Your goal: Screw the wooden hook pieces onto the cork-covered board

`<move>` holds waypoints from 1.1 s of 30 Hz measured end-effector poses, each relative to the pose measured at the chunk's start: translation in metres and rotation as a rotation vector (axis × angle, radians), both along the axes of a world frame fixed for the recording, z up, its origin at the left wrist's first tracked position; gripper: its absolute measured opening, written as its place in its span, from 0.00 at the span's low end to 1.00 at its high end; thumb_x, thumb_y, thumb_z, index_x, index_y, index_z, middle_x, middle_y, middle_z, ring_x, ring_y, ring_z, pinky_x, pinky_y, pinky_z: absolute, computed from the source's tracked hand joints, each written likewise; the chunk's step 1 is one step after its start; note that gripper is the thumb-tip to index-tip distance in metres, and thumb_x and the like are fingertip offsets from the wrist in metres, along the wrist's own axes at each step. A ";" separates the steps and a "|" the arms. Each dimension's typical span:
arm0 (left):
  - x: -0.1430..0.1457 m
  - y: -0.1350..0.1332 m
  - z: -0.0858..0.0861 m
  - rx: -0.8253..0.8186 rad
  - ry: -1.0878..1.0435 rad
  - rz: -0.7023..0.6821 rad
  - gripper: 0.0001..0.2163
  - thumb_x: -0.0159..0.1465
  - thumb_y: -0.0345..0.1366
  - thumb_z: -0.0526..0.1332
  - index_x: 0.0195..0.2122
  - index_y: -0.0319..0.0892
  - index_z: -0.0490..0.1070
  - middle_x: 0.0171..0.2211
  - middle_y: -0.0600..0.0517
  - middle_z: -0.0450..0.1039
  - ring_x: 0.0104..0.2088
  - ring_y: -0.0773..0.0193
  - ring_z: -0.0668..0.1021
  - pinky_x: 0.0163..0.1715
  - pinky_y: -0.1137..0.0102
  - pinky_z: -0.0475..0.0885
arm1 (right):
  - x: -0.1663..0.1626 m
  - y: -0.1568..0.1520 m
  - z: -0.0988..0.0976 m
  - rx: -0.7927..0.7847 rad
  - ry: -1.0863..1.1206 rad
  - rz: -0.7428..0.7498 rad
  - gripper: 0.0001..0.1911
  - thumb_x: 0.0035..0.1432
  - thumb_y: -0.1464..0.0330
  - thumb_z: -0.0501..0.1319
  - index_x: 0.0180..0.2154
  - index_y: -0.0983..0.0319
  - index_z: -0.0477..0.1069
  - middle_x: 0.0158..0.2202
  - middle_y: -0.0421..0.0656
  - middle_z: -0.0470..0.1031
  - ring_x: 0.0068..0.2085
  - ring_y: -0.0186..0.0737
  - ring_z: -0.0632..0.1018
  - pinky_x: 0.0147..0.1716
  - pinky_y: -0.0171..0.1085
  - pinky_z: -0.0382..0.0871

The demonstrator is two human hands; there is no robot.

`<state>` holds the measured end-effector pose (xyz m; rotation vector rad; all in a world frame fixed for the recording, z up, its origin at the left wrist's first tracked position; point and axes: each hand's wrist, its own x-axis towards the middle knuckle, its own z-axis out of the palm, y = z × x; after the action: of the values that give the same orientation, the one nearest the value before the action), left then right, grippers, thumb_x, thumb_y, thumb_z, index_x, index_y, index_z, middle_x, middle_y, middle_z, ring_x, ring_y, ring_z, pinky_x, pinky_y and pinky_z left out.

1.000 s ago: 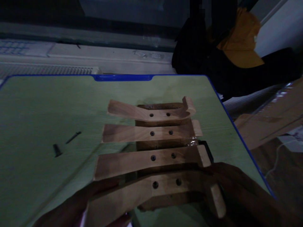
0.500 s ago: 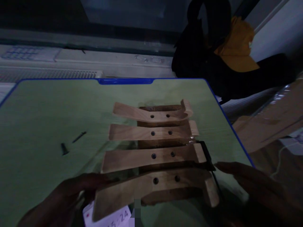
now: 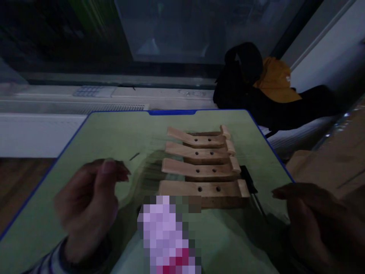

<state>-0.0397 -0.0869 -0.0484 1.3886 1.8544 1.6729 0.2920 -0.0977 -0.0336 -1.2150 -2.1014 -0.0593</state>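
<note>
A dark window fills the far side, and below it stands a pale green table edged in blue. A white radiator sits beyond the table's left far corner, a brown cardboard box at its right side, and a black bag behind its right far corner, with an orange cap on the dark pile. The wooden rack lies on the right half of the table: 4 pale slats run side by side across a darker brown base, their flat left ends jutting past it, their right ends turned up into rounded hooks. Each slat shows 2 dark round spots; whether these are screw heads or bare holes is too small to tell. A pixelated pale patch blocks the view of the table before the rack and covers part of the nearest edge. The left hand is raised left of the rack, fingers curled in; whether they grip anything cannot be told. The right hand, in shadow, is loosely spread near a black-handled screwdriver lying just beside the hooks. A thin dark screw lies near the left fingertips.
</note>
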 end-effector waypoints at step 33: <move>-0.022 -0.032 -0.017 -0.614 0.499 -0.721 0.15 0.68 0.37 0.48 0.37 0.41 0.74 0.35 0.50 0.78 0.35 0.63 0.79 0.34 0.71 0.69 | -0.087 -0.072 -0.053 -0.056 -0.246 0.321 0.17 0.65 0.57 0.50 0.44 0.60 0.71 0.37 0.42 0.79 0.37 0.39 0.77 0.39 0.40 0.69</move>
<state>-0.0613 -0.1192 -0.0657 1.9310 1.5604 0.3899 0.2051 -0.1698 -0.0866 -0.9252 -2.5045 -0.0044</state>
